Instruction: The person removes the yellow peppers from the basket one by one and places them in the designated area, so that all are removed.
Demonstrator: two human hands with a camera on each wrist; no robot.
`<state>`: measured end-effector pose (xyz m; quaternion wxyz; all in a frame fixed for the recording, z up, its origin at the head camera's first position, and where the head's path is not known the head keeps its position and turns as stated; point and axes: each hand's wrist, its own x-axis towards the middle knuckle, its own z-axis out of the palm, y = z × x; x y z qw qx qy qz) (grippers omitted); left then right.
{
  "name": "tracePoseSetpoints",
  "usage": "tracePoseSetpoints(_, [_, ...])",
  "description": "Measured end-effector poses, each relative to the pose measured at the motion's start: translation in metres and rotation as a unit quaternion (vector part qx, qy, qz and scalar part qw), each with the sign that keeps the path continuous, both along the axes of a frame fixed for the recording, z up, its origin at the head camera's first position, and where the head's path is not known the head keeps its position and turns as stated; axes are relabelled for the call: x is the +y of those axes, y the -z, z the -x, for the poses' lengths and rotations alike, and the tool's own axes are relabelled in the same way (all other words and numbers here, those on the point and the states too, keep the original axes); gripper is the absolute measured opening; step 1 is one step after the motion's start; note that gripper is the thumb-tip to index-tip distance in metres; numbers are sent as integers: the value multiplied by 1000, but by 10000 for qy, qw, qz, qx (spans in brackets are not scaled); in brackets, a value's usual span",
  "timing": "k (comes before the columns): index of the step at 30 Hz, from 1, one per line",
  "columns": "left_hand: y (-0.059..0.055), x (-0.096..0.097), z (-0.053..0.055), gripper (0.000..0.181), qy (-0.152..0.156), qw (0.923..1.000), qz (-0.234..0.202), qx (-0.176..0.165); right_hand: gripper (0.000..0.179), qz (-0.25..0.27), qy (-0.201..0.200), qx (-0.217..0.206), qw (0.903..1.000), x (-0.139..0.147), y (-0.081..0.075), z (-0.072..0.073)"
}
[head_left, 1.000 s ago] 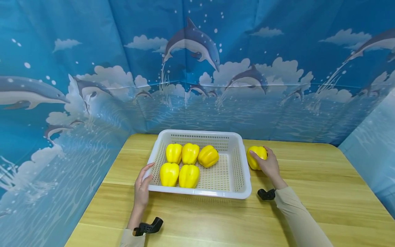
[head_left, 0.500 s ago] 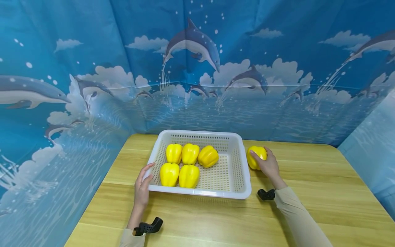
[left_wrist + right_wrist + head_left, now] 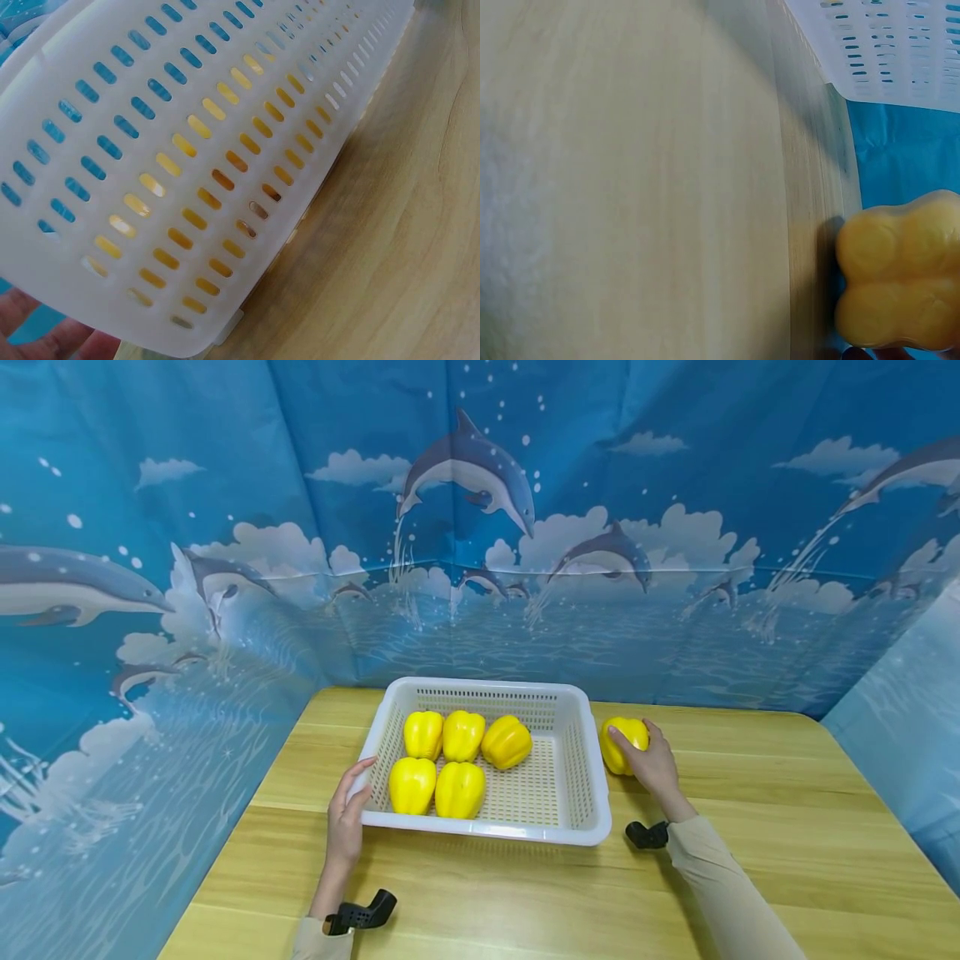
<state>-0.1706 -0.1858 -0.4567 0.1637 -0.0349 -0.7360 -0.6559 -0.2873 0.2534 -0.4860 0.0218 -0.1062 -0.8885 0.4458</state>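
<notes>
Beside the right end of the white plastic basket (image 3: 491, 830), my right hand (image 3: 654, 762) grips a yellow bell pepper (image 3: 613, 752), thumb on its near face and fingers round the far right side. The lobed bottom of that bell pepper (image 3: 900, 274) faces the right wrist camera, with fingertips (image 3: 891, 353) just showing beneath. At the basket's other end, my left hand (image 3: 345, 831) rests on the rim with fingers spread. In the left wrist view, the slotted basket wall (image 3: 161, 176) fills most of the picture, and some fingers (image 3: 56, 341) show at its lower left corner.
Several yellow bell peppers (image 3: 460, 790) sit in the basket's left and middle part, in two rows. Bare basket floor (image 3: 536, 785) shows to their right. The wooden table (image 3: 525, 902) ends at the back against a blue dolphin curtain (image 3: 480, 635).
</notes>
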Motion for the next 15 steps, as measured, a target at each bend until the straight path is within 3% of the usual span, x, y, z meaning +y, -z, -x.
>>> tracePoseSetpoints(15, [0,0,0,39,-3,10000,22,-52,103,11,-8,-93,10000,-1,0,-4])
